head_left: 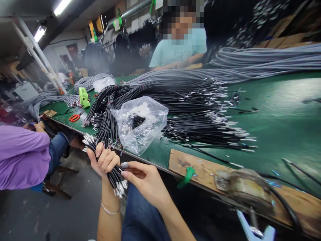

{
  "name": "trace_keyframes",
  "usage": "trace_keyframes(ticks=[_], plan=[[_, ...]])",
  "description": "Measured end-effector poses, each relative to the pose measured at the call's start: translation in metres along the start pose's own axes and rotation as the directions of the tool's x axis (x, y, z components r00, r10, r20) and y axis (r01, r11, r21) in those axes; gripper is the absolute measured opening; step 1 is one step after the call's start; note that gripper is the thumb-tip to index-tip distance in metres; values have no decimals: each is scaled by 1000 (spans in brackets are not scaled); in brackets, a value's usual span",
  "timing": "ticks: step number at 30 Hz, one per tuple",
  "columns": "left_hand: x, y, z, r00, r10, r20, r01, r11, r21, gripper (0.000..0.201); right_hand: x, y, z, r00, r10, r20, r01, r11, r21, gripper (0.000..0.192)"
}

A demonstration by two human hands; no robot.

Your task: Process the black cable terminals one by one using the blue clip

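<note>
My left hand [107, 160] is wrapped round a bundle of short black cables [115, 180] with silver-white tips at both ends, held tilted in front of the table edge. My right hand [147, 175] comes in from the right, its thumb and forefinger pinching a black cable at the side of that bundle. A grey cover sits on one fingertip. Just beyond my hands, a clear plastic bag [155, 117] with small dark and shiny pieces lies among long black cables [195, 129]. The cables' silver tips point right.
A wooden board [195, 165] with a green clamp [186, 176] and a worn, tape-wrapped tool [248, 189] lies along the edge of the green table [281, 124]. Orange-handled scissors [74, 117], a green fan [84, 97] and grey cables [263, 62] lie farther off. Co-workers sit across and at left.
</note>
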State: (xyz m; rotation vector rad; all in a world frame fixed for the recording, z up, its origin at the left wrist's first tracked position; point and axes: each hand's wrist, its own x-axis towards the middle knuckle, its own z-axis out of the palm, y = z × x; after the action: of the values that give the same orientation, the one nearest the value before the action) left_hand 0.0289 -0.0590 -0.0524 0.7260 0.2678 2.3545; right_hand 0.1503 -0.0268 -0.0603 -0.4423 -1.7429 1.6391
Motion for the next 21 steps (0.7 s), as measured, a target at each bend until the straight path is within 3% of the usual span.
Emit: trace_keyframes(ticks=[4,8,13,16,19,21], plan=[[-1,3,-4,990,-58,131,54,998,29,48,0,6,-1,996,-89,23,92,981,-170,19],[-2,10,-1,941,-239,239,219,970,108,47,-6,2,2,961,-273,-47,240,904,-353,24],[0,20,2,933,-255,255,236,966,105,43,-7,0,7,904,-418,-95,339,833,-436,18],[3,23,5,912,-309,270,266,946,184,40,4,2,7,860,-503,-86,415,789,-454,17],[4,23,7,910,-333,247,279,933,227,39,11,4,9,869,-491,-59,424,802,-420,17],[6,25,4,939,-283,195,248,951,187,41,9,4,13,884,-461,-79,397,830,-392,18]])
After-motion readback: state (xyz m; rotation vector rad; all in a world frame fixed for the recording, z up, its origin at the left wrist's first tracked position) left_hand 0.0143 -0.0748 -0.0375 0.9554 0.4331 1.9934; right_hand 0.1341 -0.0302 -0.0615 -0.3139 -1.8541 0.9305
